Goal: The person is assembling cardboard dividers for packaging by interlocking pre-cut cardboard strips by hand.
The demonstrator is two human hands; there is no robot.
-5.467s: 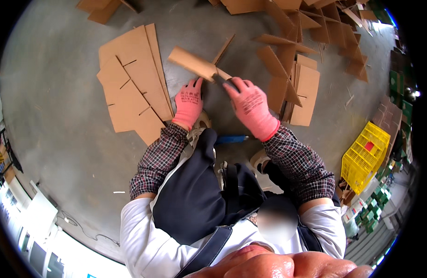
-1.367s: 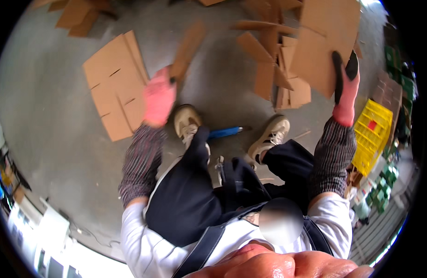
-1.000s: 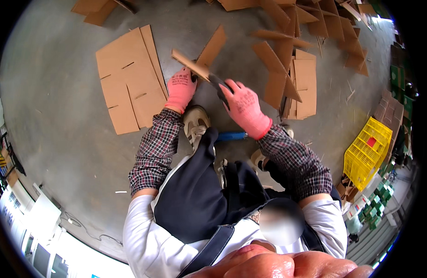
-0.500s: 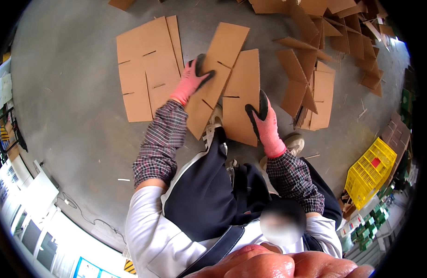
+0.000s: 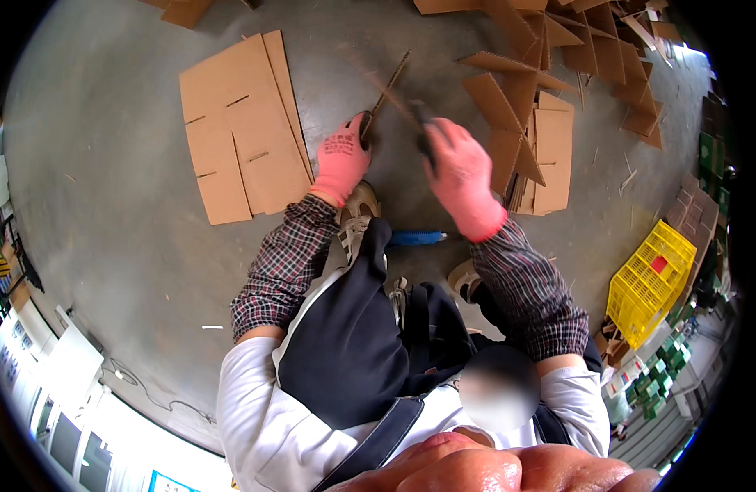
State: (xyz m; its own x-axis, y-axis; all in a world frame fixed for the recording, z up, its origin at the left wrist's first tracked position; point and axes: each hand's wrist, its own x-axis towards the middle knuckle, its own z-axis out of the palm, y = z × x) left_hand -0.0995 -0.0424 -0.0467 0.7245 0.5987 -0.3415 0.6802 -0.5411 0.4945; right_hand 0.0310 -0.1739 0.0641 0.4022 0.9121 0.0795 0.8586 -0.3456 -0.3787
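Cardboard (image 5: 386, 86), seen edge-on and motion-blurred at twelve o'clock, is held between both gloved hands above the floor (image 5: 107, 205). Flat sheet (image 5: 242, 131) lies at ten o'clock. Left hand (image 5: 342, 160) has fingers clamped on the piece's lower end; right hand (image 5: 458, 176) grips its upper part. Loose pile (image 5: 550, 107) at two o'clock looks unhandled.

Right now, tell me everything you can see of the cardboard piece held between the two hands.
The cardboard piece is brown and shows edge-on as a thin, motion-blurred strip, tilted above the grey floor. The left hand in a pink glove grips its lower end; the right hand, also gloved, holds it further along. Its full shape cannot be told.
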